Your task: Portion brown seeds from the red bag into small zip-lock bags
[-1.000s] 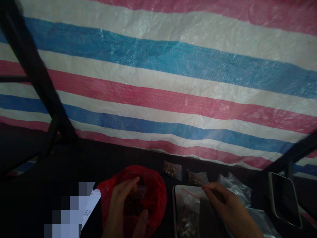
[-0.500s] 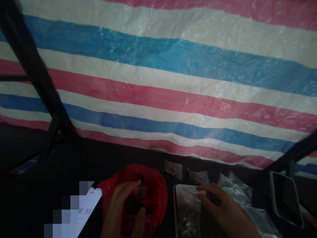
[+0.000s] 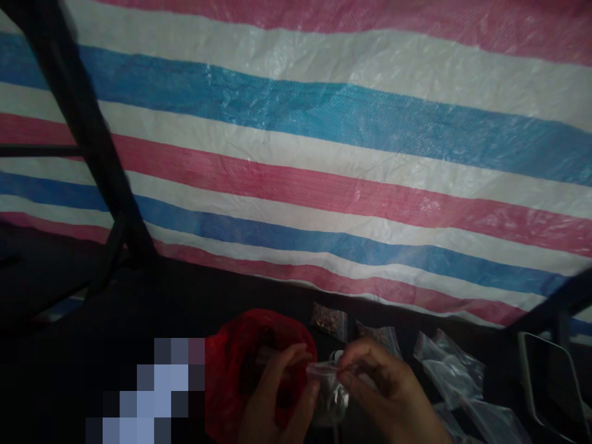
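Note:
A small clear zip bag [image 3: 331, 401] with dark bits in its lower part is held up by its top edge between my two hands. My right hand [image 3: 383, 385] pinches the right end of the opening strip. At the left end, my left hand [image 3: 282, 391] has thumb and index finger closing round the edge. Behind my left hand lies a red plastic bag [image 3: 222, 364], open, with dark contents that are hard to make out. A pale-edged flat device, like a small scale [image 3: 337, 355], is mostly hidden under the zip bag and my hands.
Two filled zip bags, one a small bag [image 3: 328, 320] and one a partly covered bag [image 3: 388, 336], lie behind my hands. Several flat clear bags [image 3: 456, 370] are to the right, beside a phone [image 3: 550, 385]. A striped tarp [image 3: 324, 197] hangs behind, with dark metal legs [image 3: 102, 166].
My left hand has moved right from over the red bag to the zip bag. My right hand has lifted the zip bag off the flat device. The view has shifted slightly.

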The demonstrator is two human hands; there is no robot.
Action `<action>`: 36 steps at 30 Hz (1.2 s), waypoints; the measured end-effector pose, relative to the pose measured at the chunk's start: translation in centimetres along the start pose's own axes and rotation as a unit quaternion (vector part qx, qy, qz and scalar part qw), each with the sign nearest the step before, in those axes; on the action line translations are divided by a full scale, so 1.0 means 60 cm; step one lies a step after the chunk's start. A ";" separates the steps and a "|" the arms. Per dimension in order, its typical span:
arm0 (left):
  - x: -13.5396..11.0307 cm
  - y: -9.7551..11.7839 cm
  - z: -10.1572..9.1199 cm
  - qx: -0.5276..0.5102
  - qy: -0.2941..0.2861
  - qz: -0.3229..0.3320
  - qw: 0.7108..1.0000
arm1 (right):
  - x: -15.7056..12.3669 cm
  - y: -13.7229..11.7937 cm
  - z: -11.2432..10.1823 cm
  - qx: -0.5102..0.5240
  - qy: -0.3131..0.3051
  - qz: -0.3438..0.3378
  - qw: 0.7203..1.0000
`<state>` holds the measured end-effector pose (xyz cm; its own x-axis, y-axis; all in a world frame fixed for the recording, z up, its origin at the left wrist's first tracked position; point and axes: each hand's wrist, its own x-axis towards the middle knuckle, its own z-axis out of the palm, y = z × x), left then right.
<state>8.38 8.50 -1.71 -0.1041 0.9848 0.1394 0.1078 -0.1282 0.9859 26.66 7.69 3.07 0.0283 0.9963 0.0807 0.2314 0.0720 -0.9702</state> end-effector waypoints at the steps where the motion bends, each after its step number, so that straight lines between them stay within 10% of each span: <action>1: 0.004 0.000 -0.002 -0.007 -0.025 -0.025 0.999 | 0.004 -0.003 0.014 0.032 0.006 0.003 0.999; 5: 0.021 0.003 -0.017 -0.045 -0.095 -0.045 0.993 | 0.016 -0.006 0.055 0.144 0.022 0.011 0.989; 19: 0.016 0.000 -0.025 -0.088 -0.041 -0.050 0.994 | 0.020 -0.010 0.091 0.245 0.063 0.012 0.967; 36: 0.003 -0.022 -0.053 -0.056 -0.030 -0.021 0.998 | -0.001 0.005 0.133 0.146 0.041 -0.058 0.987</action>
<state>5.06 8.46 -2.69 -0.0471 0.9944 0.0950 -0.0066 -0.0955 0.9954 18.99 8.04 0.95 0.0988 0.9743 0.2024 -0.0521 0.2082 -0.9767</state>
